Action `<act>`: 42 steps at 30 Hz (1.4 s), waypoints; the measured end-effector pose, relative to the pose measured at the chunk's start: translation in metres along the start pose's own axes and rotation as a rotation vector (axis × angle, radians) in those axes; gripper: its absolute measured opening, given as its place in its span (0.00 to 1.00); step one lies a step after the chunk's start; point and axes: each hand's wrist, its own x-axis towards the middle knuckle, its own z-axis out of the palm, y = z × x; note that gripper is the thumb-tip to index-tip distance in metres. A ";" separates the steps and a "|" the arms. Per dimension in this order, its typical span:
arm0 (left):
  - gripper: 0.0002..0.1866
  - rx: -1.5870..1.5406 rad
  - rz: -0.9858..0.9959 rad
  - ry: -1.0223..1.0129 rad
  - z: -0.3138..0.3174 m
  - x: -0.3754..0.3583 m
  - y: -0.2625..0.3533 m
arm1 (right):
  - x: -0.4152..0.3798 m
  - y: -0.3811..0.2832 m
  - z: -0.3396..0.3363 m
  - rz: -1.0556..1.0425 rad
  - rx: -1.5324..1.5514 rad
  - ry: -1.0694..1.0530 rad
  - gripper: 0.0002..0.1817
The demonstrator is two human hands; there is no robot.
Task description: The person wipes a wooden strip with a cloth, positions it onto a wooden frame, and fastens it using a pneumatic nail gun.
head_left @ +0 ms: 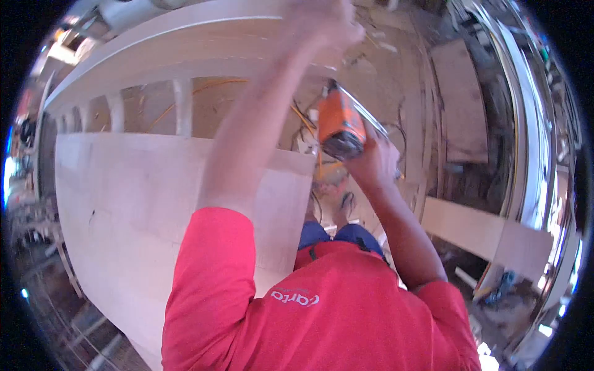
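In the head view, the right grip [378, 157] is wrapped around an orange tool [340, 122] that juts to its left, a pale panel [133, 185] lying farther left. The left grip [328, 28], beyond the tool, is too blurred to tell its spread or hold.

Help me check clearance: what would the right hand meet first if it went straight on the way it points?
Beyond the orange nail gun it holds, the right hand would probably first meet the end of the long wooden panel, though blur leaves the depth unclear.
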 end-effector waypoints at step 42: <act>0.54 -0.605 -0.115 -0.109 0.285 -0.160 0.325 | 0.020 0.438 -0.306 0.395 1.366 0.461 0.12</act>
